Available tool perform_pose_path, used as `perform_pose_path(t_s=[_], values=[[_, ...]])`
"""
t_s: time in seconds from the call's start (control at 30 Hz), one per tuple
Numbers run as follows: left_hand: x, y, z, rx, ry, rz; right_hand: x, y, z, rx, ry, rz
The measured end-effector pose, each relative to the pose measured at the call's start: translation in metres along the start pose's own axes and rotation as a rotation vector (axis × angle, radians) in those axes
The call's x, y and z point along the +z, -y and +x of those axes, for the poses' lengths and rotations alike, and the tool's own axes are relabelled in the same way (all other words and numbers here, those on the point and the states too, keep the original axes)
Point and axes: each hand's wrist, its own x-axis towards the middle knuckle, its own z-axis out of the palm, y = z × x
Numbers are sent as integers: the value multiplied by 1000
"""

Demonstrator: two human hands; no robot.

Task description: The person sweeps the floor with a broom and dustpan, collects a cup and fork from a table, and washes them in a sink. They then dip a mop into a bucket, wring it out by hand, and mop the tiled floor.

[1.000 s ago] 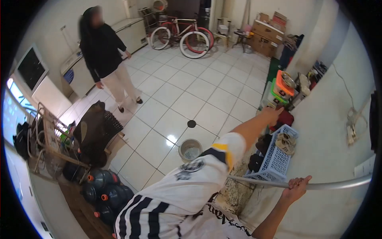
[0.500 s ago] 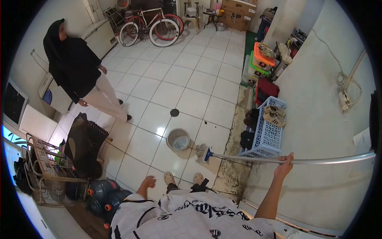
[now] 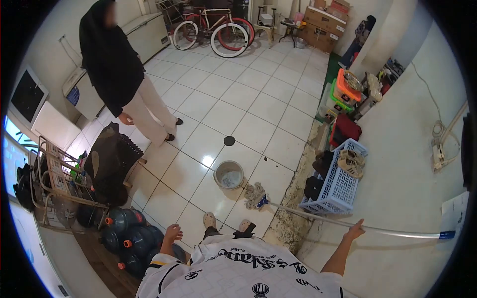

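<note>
Silver metal mop pole is gripped by right hand, left hand spread; round grey plastic bucket could be tipped by overswinging.

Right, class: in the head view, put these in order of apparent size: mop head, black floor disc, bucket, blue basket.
Largest to smallest:
1. Blue basket
2. Bucket
3. Mop head
4. Black floor disc
</note>
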Motion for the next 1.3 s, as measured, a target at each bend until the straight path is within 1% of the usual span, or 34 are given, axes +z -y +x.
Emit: perform_pose_path(t_s=[0.03, 0.1, 0.2, 0.23, 0.27, 0.3, 0.37, 0.4, 0.43, 0.47, 0.5, 0.53, 0.6, 0.67, 0.7, 0.73, 0.8, 0.9, 0.97, 1.0, 1.03, 1.07, 1.13, 1.17, 1.2, 1.23, 1.27, 1.3], values=[[9, -11, -1, 22, 26, 9, -5, -3, -6, 67, 29, -108], [23, -35, -2, 67, 62, 36, 5, -57, -12, 82, 122, -108], [46, -58, 1, 126, 82, 107, 15, -118, -38, 572, 479, -362], [52, -67, -1, 146, 78, 151, 16, -177, -24, 674, 746, -268], [58, -75, 2, 167, 73, 197, 17, -159, -61, 641, 767, -316], [65, -84, 7, 407, -6, 387, 20, -108, -128, 607, 789, -363], [82, -105, 16, 885, -175, 763, 39, -103, -152, 580, 1050, -342], [95, -134, -7, 1036, -267, 738, 46, -102, -157, 566, 1177, -334], [109, -184, -51, 1186, -360, 710, 60, -101, -161, 491, 1259, -377], [118, -221, -79, 1230, -353, 698, 76, -101, -164, 415, 1338, -425], [126, -259, -111, 1324, -352, 698, 84, -99, -167, 341, 1417, -480], [131, -295, -138, 1418, -351, 696, 91, -91, -174, 343, 1436, -521], [135, -351, -169, 1525, -357, 758, 111, -70, -191, 332, 1475, -595], [129, -399, -199, 1623, -377, 671, 120, -66, -205, 329, 1402, -503], [126, -419, -195, 1706, -458, 613, 126, -64, -215, 325, 1375, -461], [120, -435, -190, 1779, -541, 555, 128, -63, -220, 337, 1407, -426], [104, -462, -222, 1843, -586, 413, 133, -69, -225, 366, 1480, -358], [72, -483, -241, 1822, -645, 347, 119, -62, -242, 373, 1487, -474], [47, -480, -211, 1797, -657, 391, 114, -74, -244, 493, 1598, -408], [36, -478, -200, 1785, -656, 412, 111, -74, -253, 535, 1535, -427], [28, -470, -206, 1806, -677, 367, 103, -75, -258, 579, 1466, -447], [19, -459, -193, 1744, -675, 422, 96, -77, -263, 622, 1393, -465], [-3, -427, -132, 1616, -662, 528, 84, -72, -282, 566, 1230, -537], [-14, -400, -94, 1491, -648, 612, 79, -74, -289, 540, 1144, -571], [-26, -365, -53, 1366, -629, 691, 76, -79, -290, 547, 1157, -612], [-36, -323, -14, 1181, -571, 736, 72, -83, -288, 556, 1168, -650], [-47, -279, -3, 995, -490, 729, 72, -91, -284, 569, 1176, -685], [-56, -233, 6, 734, -416, 770, 69, -95, -284, 551, 1160, -701]])
